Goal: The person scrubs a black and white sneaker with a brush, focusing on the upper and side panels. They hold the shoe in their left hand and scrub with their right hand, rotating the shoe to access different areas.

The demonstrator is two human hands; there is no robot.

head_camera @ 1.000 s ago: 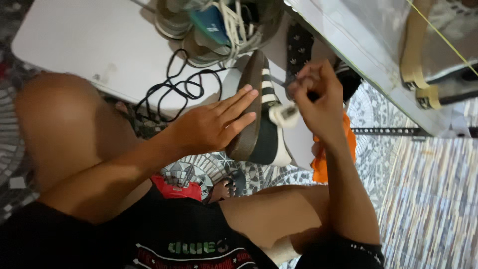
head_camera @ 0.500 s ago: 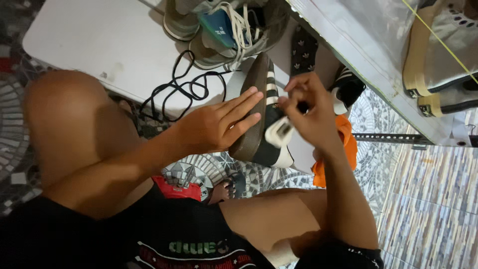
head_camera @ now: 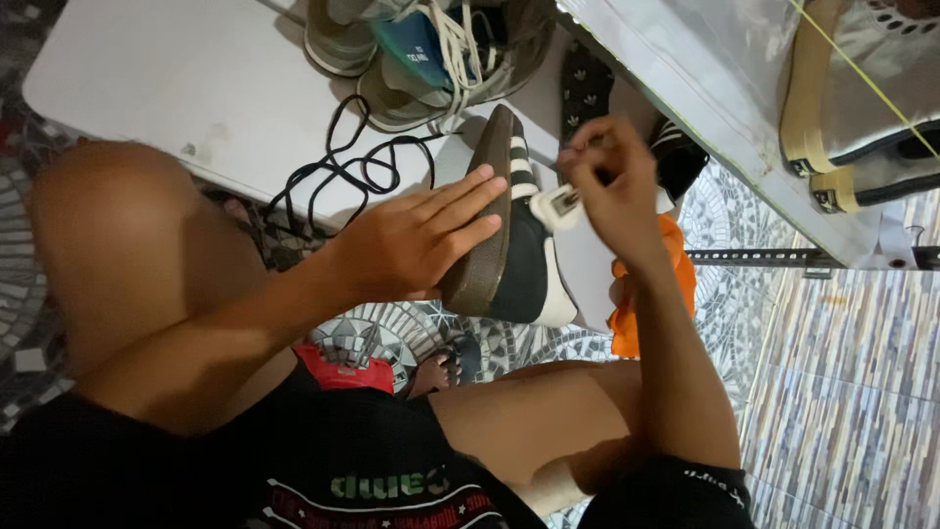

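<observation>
**Dark shoe steadied on its side at the table edge**

The left hand (head_camera: 416, 240) lies flat, fingers spread and extended, against the brown sole of a black shoe with white stripes (head_camera: 514, 235), which is tipped on its side over the near edge of the white table (head_camera: 147, 88). The right hand (head_camera: 612, 181) is closed, fingertips pinched together at the shoe's upper, beside its white tongue; what it pinches cannot be made out. A black cord (head_camera: 343, 167) loops on the table just left of the shoe. A grey sneaker with white laces (head_camera: 431, 54) lies beyond.
</observation>
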